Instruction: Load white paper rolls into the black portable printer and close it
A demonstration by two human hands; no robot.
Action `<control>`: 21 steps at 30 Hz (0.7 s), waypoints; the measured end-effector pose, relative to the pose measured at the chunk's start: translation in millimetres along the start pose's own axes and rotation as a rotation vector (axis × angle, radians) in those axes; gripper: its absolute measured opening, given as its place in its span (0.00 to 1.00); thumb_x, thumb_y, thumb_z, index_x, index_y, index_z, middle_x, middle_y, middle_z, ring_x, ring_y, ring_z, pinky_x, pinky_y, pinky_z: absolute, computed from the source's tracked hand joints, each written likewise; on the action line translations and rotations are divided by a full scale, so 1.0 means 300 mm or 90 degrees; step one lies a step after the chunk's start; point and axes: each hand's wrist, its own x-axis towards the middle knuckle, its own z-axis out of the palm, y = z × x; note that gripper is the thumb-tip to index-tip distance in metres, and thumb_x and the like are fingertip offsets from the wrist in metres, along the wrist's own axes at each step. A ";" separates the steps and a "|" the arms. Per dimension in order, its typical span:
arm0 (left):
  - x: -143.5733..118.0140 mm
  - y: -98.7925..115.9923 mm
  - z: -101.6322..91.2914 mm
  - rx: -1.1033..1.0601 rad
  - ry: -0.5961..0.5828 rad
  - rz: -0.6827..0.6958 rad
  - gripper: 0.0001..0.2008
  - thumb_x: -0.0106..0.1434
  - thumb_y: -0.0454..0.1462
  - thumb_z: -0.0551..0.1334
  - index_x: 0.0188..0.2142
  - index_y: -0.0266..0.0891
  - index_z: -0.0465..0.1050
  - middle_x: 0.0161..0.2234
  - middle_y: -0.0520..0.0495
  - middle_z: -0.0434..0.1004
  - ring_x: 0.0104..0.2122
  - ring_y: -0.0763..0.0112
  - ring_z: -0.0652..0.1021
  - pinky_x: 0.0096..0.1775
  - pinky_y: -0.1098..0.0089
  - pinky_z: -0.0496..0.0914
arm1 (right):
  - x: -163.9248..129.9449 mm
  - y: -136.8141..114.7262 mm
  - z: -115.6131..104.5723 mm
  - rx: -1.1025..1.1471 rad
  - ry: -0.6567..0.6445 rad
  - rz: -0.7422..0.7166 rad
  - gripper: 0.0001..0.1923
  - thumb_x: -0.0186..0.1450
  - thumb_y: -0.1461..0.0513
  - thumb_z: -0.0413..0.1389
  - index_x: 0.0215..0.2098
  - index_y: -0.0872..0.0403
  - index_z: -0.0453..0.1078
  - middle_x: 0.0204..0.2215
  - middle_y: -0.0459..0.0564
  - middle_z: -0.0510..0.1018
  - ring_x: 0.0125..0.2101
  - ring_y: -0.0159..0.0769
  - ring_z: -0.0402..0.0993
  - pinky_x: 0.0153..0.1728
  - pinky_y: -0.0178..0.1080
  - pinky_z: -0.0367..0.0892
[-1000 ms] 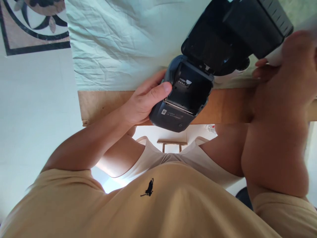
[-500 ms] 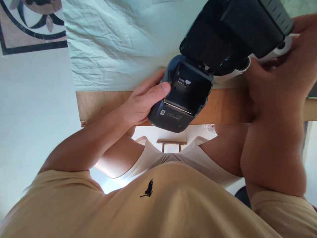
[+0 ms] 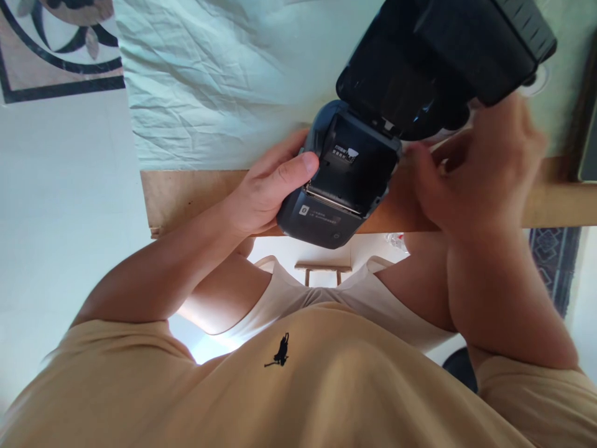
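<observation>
My left hand (image 3: 273,186) is closed round the left side of a small dark portable printer (image 3: 321,221), its thumb resting on the edge of the paper bay. The printer's lid (image 3: 392,68) stands open toward the upper right, and the bay (image 3: 357,168) has a printed label inside but no roll visible. Close to the printer's right side is my right hand (image 3: 480,168), blurred, its fingers partly hidden; I cannot make out whether it holds anything. Behind the lid, a white roll (image 3: 541,81) shows only in part.
A pale green cloth (image 3: 224,74) covers the table, whose wooden front edge (image 3: 196,193) runs below the printer. At the far right is a dark flat object (image 3: 588,137). A patterned floor panel (image 3: 65,50) lies at the upper left.
My right hand has moved left from beside the white rolls to the printer's right side. The left hand and the open printer have stayed nearly still.
</observation>
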 end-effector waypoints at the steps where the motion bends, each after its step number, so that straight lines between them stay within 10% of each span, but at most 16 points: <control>1: 0.000 -0.002 -0.002 -0.002 -0.001 0.006 0.18 0.68 0.48 0.61 0.46 0.37 0.79 0.33 0.48 0.74 0.27 0.76 0.76 0.27 0.74 0.73 | 0.001 -0.002 0.008 -0.011 -0.036 0.024 0.21 0.63 0.61 0.60 0.55 0.55 0.69 0.33 0.48 0.77 0.26 0.28 0.68 0.31 0.36 0.65; 11: -0.003 0.001 -0.007 -0.018 -0.024 -0.025 0.17 0.68 0.49 0.60 0.45 0.40 0.77 0.34 0.47 0.75 0.28 0.74 0.76 0.28 0.72 0.72 | -0.001 -0.019 0.022 0.063 -0.065 -0.047 0.11 0.61 0.60 0.58 0.40 0.55 0.65 0.34 0.49 0.71 0.36 0.32 0.69 0.35 0.38 0.66; 21: -0.004 0.017 0.008 -0.006 0.038 -0.055 0.18 0.66 0.51 0.62 0.41 0.38 0.76 0.32 0.48 0.73 0.27 0.76 0.75 0.27 0.75 0.70 | -0.002 -0.008 0.006 0.065 -0.068 -0.017 0.16 0.64 0.60 0.56 0.50 0.50 0.65 0.43 0.52 0.72 0.44 0.39 0.72 0.45 0.47 0.74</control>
